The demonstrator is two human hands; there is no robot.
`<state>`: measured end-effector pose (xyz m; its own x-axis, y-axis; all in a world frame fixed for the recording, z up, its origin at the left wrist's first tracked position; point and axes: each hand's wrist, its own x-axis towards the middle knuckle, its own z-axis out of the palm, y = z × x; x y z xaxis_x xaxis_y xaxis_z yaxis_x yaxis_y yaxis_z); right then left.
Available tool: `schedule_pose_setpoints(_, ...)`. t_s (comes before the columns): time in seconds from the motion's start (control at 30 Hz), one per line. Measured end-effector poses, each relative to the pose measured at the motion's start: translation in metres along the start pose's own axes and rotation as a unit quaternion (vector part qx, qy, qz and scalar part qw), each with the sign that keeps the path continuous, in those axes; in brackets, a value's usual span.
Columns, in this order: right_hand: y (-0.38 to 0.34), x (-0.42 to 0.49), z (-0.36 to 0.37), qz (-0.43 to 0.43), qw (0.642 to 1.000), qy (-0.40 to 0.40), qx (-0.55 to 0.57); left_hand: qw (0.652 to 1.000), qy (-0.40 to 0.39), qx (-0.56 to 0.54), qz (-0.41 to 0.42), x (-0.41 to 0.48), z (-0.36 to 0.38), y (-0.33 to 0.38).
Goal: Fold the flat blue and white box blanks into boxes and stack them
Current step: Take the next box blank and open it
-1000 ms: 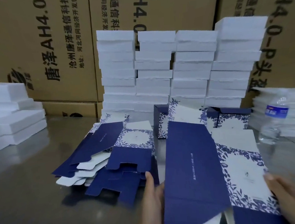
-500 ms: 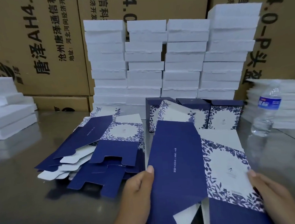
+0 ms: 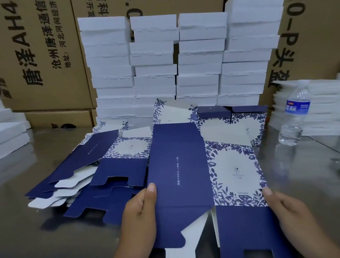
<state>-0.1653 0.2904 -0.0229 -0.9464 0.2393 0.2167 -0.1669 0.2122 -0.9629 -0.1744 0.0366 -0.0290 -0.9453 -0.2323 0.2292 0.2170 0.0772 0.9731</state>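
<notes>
I hold one flat blue and white box blank over the metal table. My left hand grips its left edge with the thumb on the dark blue panel. My right hand grips the right edge beside the floral white panel. A loose pile of flat blanks lies to the left. Folded blue and white boxes stand behind the held blank, partly hidden by it.
Four tall stacks of white foam pieces rise at the back before brown cartons. More foam sits far left and at the right. A water bottle stands right.
The blank has come up and toward me, and both hands now show more fully at its side edges. The view has tilted down a little.
</notes>
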Motion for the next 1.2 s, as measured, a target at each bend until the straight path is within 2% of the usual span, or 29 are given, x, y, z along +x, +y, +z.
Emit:
schedule_pose_setpoints(0.13,-0.003,0.000,0.000,0.019,0.998,0.024,0.049,0.999,-0.032,0.001,-0.022,0.002,0.000,-0.002)
schedule_pose_setpoints(0.27,-0.003,0.002,-0.003,-0.003,0.999,0.014,0.035,0.994,-0.084,-0.022,-0.068,0.003,-0.001,-0.002)
schedule_pose_setpoints(0.43,0.000,0.001,-0.004,-0.003,1.000,-0.015,0.019,0.989,-0.066,-0.076,-0.109,0.005,-0.002,0.006)
schedule_pose_setpoints(0.57,-0.002,0.000,-0.002,0.013,0.999,-0.028,0.035,0.990,-0.050,-0.061,-0.114,0.004,-0.002,0.005)
schedule_pose_setpoints(0.7,-0.007,0.001,-0.005,0.066,0.995,-0.055,0.054,0.989,-0.052,-0.053,-0.127,0.004,-0.004,0.005)
schedule_pose_setpoints(0.8,-0.008,0.001,-0.007,0.091,0.994,-0.040,0.046,0.988,-0.073,-0.050,-0.129,0.004,-0.003,0.006)
schedule_pose_setpoints(1.07,-0.007,0.002,-0.007,0.069,0.995,-0.060,0.040,0.981,-0.084,-0.111,-0.135,0.003,-0.004,0.013)
schedule_pose_setpoints(1.2,-0.007,0.001,-0.009,0.089,0.992,-0.079,0.051,0.979,-0.081,-0.126,-0.135,0.004,-0.005,0.012)
